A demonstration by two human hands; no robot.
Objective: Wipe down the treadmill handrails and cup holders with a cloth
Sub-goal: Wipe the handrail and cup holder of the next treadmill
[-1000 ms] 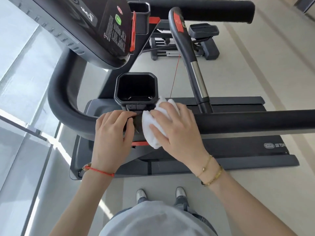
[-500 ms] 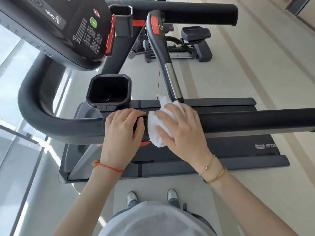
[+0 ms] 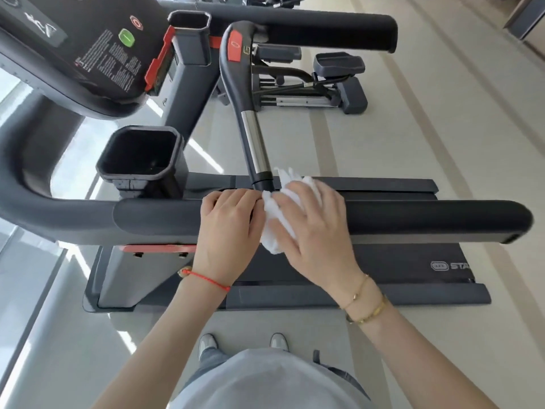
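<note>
The near black handrail (image 3: 427,219) runs across the middle of the head view. My right hand (image 3: 312,228) presses a crumpled white cloth (image 3: 275,231) around the rail, fingers curled over it. My left hand (image 3: 228,228) grips the same rail just left of the cloth, fingers wrapped over the top. The near cup holder (image 3: 141,156), black and empty, stands behind the rail to the left. A second cup holder (image 3: 190,31) and the far handrail (image 3: 324,28) lie beyond the console.
The console (image 3: 82,48) hangs at the upper left. A pulse-grip bar (image 3: 247,113) with a chrome section rises just behind my hands. The treadmill belt (image 3: 413,267) lies below the rail. Another exercise machine (image 3: 324,84) stands on the floor beyond. A window wall runs along the left.
Both hands have slid to the right along the near handrail with the cloth, away from the cup holder. The camera view has shifted right too.
</note>
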